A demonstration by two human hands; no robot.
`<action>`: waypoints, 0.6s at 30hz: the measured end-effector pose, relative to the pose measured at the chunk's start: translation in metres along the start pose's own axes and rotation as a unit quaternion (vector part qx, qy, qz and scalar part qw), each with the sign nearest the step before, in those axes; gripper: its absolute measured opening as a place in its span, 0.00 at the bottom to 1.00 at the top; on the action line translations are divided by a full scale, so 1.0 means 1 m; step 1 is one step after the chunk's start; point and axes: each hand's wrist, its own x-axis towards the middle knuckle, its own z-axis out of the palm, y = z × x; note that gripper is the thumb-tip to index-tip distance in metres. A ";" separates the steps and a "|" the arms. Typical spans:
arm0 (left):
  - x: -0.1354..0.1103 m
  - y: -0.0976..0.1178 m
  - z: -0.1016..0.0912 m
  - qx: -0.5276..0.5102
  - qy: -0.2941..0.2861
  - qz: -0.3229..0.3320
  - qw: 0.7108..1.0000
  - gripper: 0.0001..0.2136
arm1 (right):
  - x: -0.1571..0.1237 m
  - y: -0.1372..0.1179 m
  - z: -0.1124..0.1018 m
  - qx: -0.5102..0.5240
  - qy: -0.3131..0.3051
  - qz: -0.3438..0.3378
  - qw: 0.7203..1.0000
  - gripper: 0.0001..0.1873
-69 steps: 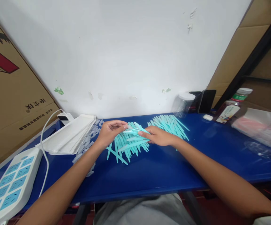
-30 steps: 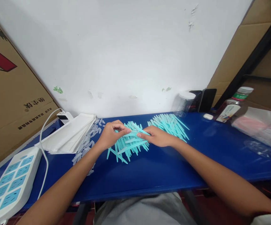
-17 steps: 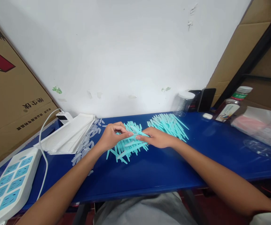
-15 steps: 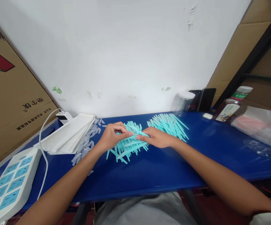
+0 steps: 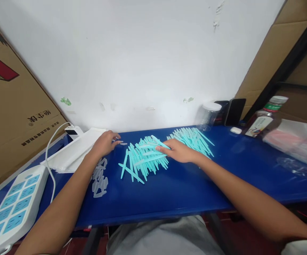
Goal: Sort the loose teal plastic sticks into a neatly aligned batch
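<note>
My right hand [image 5: 179, 150] is closed around a turquoise eyebrow razor [image 5: 162, 142], thumb on top, over a heap of similar turquoise razors [image 5: 148, 163]. Whether it grips more than one is hard to see. At the left, my left hand [image 5: 106, 142] reaches down to the table with thumb and forefinger apart. Just beyond its fingertips lie small translucent caps [image 5: 123, 143]. More clear caps [image 5: 99, 184] are scattered under and beside my left forearm, partly hidden by it. A second pile of razors [image 5: 192, 140], with pale tips, sits behind my right hand.
On the blue table [image 5: 169, 198], white bags [image 5: 71, 150] and a power strip [image 5: 15, 205] with a white cable lie left. A clear jar [image 5: 208, 117], dark phones [image 5: 234, 112], a bottle [image 5: 262, 118] and a plastic-wrapped pink pack [image 5: 291, 140] stand right. A white wall rises behind.
My left hand has left the razor at the middle and moved left to the caps, its fingers now apart. My right hand stays over the heap, still holding on.
</note>
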 end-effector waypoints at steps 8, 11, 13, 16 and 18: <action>0.003 0.000 0.029 0.007 -0.052 0.029 0.998 0.10 | 0.000 0.005 0.002 -0.010 -0.004 -0.006 1.000 0.32; 0.002 0.007 0.032 0.016 -0.047 0.038 0.998 0.10 | 0.000 0.004 0.002 0.000 -0.005 -0.008 1.000 0.32; 0.000 0.013 0.031 0.018 -0.047 0.048 0.998 0.10 | 0.000 0.004 0.002 0.003 -0.006 -0.005 1.000 0.32; -0.001 0.022 0.030 0.009 -0.044 0.047 0.998 0.10 | 0.000 0.002 0.000 0.007 -0.008 0.003 1.000 0.32; -0.001 0.027 0.030 -0.012 -0.043 0.040 0.998 0.08 | 0.000 0.000 0.000 0.012 -0.008 0.007 1.000 0.32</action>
